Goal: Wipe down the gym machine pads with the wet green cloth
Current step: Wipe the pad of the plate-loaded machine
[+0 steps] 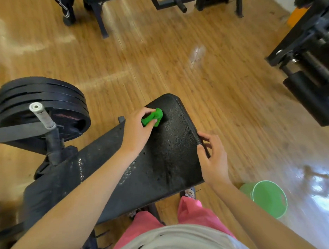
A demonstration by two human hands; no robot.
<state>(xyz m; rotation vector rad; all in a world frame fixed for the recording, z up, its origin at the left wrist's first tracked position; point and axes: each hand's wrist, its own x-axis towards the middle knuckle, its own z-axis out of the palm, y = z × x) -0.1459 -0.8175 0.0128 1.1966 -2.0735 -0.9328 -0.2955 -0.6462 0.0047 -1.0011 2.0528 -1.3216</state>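
Evidently the fingers (147, 111) and thumb of the left hand (136, 129) pinch the green cloth (153, 116) into a tight wad and press it on the far end of the black pad (161, 165), probably to concentrate pressure. The right hand (214, 160) curls its fingers over the pad's right edge (apparently to steady it). A green bucket (269, 199) stands on the floor nearby, handy for rewetting.

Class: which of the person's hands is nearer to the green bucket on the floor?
Right. The right hand grips the edge of the pad on the side of the bucket; the left hand holds the green cloth farther across the pad.
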